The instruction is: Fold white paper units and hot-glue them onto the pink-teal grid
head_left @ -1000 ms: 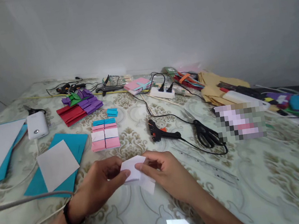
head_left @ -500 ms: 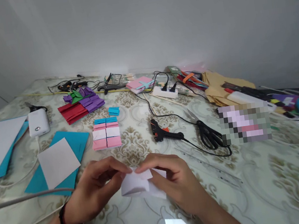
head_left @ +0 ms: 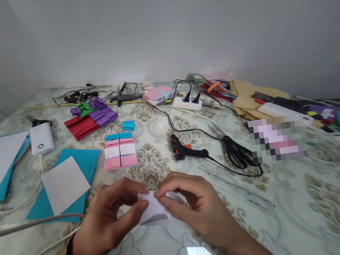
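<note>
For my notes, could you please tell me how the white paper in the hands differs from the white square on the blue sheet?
The held paper is folded, whereas the white square lies flat with no fold showing. The held paper is pinched by the left hand and right hand; the white square rests on the blue sheet, with neither hand touching it. Both look white.

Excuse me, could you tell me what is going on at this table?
A person is working on a small piece of white paper, partly folded, with the left hand and right hand both pinching it. Just beyond lie folded pink, white and blue papers. The glue gun and black-handled scissors lie to the right, in neither hand.
</note>
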The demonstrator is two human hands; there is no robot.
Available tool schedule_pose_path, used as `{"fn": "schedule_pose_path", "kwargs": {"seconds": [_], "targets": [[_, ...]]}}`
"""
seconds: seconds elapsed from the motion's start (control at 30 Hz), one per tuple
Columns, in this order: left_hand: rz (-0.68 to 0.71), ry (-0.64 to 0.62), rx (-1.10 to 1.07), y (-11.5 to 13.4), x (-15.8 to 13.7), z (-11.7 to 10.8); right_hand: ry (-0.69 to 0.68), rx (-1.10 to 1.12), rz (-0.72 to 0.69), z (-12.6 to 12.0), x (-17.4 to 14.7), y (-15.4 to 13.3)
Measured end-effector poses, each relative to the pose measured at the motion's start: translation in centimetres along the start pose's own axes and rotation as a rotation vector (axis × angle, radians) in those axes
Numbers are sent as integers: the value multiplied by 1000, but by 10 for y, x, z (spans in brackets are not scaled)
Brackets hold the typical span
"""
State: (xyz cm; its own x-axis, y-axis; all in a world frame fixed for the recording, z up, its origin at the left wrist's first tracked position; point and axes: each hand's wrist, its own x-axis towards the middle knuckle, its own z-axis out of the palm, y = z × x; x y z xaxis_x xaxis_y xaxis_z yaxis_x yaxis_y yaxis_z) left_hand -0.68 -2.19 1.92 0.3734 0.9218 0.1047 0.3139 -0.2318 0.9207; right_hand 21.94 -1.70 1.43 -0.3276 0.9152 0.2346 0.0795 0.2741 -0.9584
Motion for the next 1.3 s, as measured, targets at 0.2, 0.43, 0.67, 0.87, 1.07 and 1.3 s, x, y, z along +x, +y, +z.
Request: {"fn": "schedule_pose_path", "kwargs": {"seconds": [0.2, 0.43, 0.67, 0.87, 1.07, 1.3], "targets": [[-146, -62, 12, -3, 8, 3, 55, -123, 42, 2, -3, 7], [-159, -58, 41, 0, 10, 0, 94, -49, 161, 5, -3, 11], [-83, -72, 125, 3, 8, -3, 85, 52, 216, 4, 0, 10], [-64, -18, 136, 1, 6, 1, 106, 36, 232, 5, 1, 12], [-105, -46, 146, -6, 6, 3, 52, 7, 222, 5, 4, 9], [-53, -139, 115, -5, 6, 4, -45, -62, 139, 12, 3, 6]]}}
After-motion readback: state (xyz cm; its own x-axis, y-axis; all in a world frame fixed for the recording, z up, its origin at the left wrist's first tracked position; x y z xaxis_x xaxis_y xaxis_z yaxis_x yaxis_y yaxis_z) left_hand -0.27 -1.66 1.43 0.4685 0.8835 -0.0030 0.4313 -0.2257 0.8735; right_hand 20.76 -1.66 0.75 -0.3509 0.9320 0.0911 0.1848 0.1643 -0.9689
